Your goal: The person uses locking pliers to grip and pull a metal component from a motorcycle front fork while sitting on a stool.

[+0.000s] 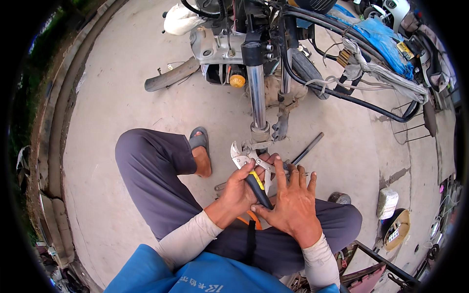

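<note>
My left hand (234, 194) is closed around a pair of locking pliers (255, 183) with black and yellow grips and a curved metal jaw tilted up to the left. Beside it, my right hand (295, 209) has its fingers stretched out and spread, its thumb by the lower end of the plier handle. Just beyond the jaw is the lower end of a shiny motorcycle fork tube (256, 97), with metal parts around it. My hands partly hide what lies beneath the pliers. A dark metal rod (309, 147) extends past my right fingertips.
The partly dismantled motorcycle front has an amber turn signal (237, 80) and a black tubular frame (361, 100). A curved fender (171, 76) lies on the concrete. To the right are a white block (387, 203), a tan container (398, 229) and a blue plastic sheet (376, 36).
</note>
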`<state>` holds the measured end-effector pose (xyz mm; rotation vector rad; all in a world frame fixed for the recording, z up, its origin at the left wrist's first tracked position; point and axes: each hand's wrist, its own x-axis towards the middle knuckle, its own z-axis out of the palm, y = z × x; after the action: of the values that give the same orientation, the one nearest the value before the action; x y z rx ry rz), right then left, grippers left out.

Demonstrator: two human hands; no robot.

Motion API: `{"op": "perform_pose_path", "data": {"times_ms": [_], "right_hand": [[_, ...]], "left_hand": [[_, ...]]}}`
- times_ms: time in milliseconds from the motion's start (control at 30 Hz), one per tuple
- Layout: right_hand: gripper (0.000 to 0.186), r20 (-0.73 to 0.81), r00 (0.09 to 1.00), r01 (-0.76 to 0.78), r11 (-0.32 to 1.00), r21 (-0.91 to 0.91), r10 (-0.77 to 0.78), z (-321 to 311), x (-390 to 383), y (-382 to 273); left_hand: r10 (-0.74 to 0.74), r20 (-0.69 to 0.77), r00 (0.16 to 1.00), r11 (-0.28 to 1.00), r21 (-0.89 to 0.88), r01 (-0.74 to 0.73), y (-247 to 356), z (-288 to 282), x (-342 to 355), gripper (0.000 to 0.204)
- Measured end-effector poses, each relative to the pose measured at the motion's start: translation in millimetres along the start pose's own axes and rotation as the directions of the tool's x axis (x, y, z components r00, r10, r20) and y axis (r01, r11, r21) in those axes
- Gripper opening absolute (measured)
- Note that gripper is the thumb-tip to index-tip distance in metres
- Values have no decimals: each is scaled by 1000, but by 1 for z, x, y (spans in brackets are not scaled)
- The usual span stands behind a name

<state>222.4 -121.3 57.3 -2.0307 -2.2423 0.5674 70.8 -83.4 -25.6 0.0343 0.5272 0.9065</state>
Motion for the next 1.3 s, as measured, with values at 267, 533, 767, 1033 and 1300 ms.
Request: {"op": "perform_pose_path", "data": {"times_ms": [267, 533, 767, 1033, 1300], "right_hand": [[101, -3, 999, 39, 999, -16, -39, -2, 0, -19], [92, 9, 999, 32, 999, -23, -32, -6, 0, -21], [85, 46, 995, -79, 988, -132, 86, -5, 1, -49], [80, -3, 991, -136, 985, -106, 137, 4, 3, -59], [79, 112, 987, -99, 985, -143, 115, 2, 7, -48]], "left_hand": [[-2, 109, 994, 1000, -23, 4, -6, 4, 2, 52], [42, 39, 998, 998, -49, -40, -25, 24, -4, 37], [28, -20, 999, 1000, 3, -28, -17, 24, -5, 37], [-46, 31, 998, 999, -25, 47, -7, 19, -9, 41], [-103, 122, 987, 978, -169, 123, -18, 20, 5, 30]]}}
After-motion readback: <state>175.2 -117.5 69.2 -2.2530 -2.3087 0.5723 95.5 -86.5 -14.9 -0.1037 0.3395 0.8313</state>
